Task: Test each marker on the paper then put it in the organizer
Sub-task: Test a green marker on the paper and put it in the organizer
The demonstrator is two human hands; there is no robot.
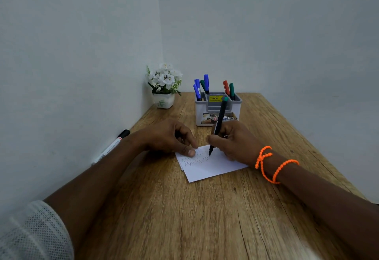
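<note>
Right hand (235, 140) gripping 1 marker (219, 124), left hand (170, 138) pinning paper (211, 166), organizer (217, 109) with 6 markers

The right hand (235, 138) grips a black marker (218, 125), tip down on the paper (211, 166) mid-table, beside zigzag lines. The left hand (170, 136) presses the paper's left edge. The organizer (217, 109), holding markers, stands near the table's (164, 208) far edge.
</note>
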